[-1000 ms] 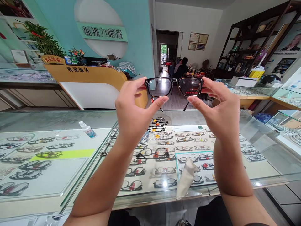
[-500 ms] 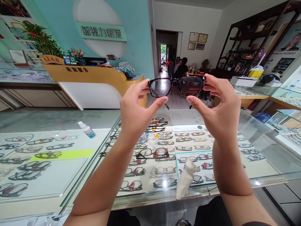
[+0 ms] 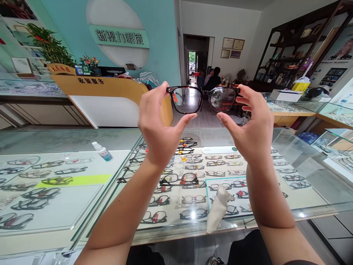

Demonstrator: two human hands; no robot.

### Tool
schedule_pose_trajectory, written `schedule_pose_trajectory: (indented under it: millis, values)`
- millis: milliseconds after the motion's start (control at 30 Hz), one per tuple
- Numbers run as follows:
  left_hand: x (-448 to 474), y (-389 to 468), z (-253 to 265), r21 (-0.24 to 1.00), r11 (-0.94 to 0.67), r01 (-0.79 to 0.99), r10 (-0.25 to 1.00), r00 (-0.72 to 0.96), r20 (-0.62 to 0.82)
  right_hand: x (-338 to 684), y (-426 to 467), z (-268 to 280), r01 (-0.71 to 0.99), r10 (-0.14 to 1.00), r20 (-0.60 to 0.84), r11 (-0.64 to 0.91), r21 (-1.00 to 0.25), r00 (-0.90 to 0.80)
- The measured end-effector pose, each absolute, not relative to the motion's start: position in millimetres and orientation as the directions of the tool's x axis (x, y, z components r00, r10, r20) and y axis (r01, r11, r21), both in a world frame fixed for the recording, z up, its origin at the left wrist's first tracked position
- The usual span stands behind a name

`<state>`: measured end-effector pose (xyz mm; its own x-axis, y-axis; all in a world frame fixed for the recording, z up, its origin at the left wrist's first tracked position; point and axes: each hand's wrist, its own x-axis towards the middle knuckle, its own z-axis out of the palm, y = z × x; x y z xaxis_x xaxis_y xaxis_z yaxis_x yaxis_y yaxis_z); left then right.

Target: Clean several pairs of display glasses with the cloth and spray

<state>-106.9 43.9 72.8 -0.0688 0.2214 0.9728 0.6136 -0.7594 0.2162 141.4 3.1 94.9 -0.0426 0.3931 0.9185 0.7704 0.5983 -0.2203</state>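
Note:
Dark-framed eyeglasses [image 3: 187, 100] are held up in front of me, above the display counter. My left hand [image 3: 157, 119] pinches their left end, thumb below the lens. At the other end, my right hand [image 3: 253, 123] grips the right corner between its fingers, thumb beneath. The glasses sit slightly turned, so the left lens looks wider than the right one. Red print shows faintly on the right lens. Below, a pair of black glasses [image 3: 179, 179] and a crumpled beige cloth [image 3: 217, 209] lie on the counter's glass top.
The glass counter [image 3: 110, 137] spans the front, with many frames in rows inside it. A white spray bottle [image 3: 102, 151] lies on its left part. Farther back stand a yellow-and-white cashier desk [image 3: 110, 92], dark shelves [image 3: 292, 48] and people [image 3: 213, 79] sitting near a doorway.
The glasses have turned, with the left lens now wider and the right narrower. My right hand has shifted left, and my left hand slightly left and up. The cloth and bottle stayed put.

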Motion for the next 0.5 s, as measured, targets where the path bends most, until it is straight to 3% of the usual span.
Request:
schedule_pose_trajectory:
  millis: [267,500]
  values:
    - [-103.3,39.1,69.0,0.183,-0.676,0.714,0.188,-0.073,0.979,145.1,4.6,95.8,0.768,0.419,0.906,0.598,-0.229,-0.055]
    - [-94.3,24.9,68.7,0.183,-0.676,0.714,0.172,-0.089,0.981,158.5,23.3,94.7,0.589,0.613,0.780,0.679,-0.438,-0.126]
